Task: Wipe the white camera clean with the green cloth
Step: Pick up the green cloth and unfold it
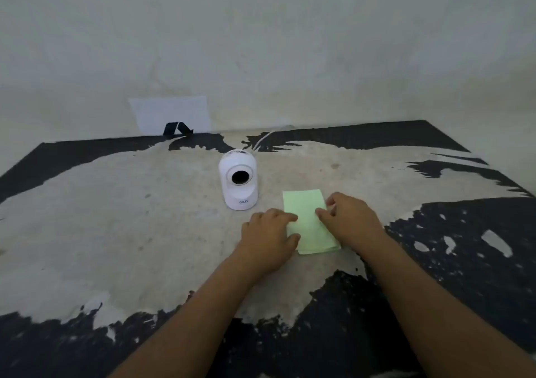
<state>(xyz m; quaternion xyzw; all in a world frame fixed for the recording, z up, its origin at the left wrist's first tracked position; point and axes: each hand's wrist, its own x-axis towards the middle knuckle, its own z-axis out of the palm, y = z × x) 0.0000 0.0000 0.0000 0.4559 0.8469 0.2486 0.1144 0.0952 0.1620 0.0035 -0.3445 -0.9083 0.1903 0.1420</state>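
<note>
A white camera (238, 181) with a round black lens stands upright on the worn table (116, 209), facing me. Just to its right lies a folded pale green cloth (307, 221), flat on the surface. My left hand (268, 238) rests at the cloth's left edge, fingertips on it. My right hand (351, 218) lies over the cloth's right edge, thumb and fingers touching the fabric. Neither hand has lifted the cloth, which stays flat. The camera is a short gap away from both hands.
A white cable (262, 139) runs from behind the camera to the wall. A small black stand (177, 129) and a white sheet of paper (172, 115) lean at the back wall. The table's black coating is peeled, showing pale patches.
</note>
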